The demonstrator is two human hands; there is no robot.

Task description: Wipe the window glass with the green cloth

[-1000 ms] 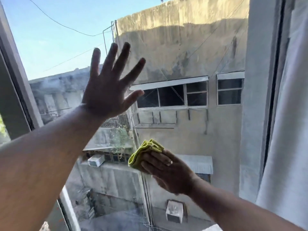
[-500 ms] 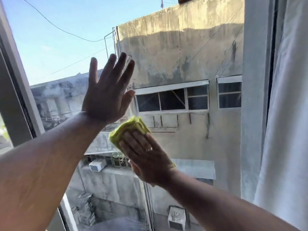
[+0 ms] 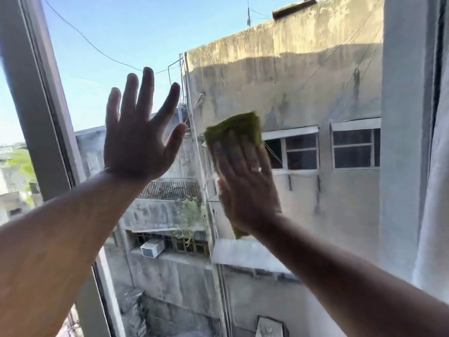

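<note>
My right hand (image 3: 245, 183) presses the green cloth (image 3: 234, 128) flat against the window glass (image 3: 303, 88), fingers laid over it. My left hand (image 3: 138, 142) is spread open, holding nothing.

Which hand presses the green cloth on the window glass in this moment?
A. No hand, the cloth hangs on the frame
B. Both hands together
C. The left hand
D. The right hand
D: the right hand lies flat on the green cloth against the window glass, while the left hand is spread open and empty beside it.
</note>
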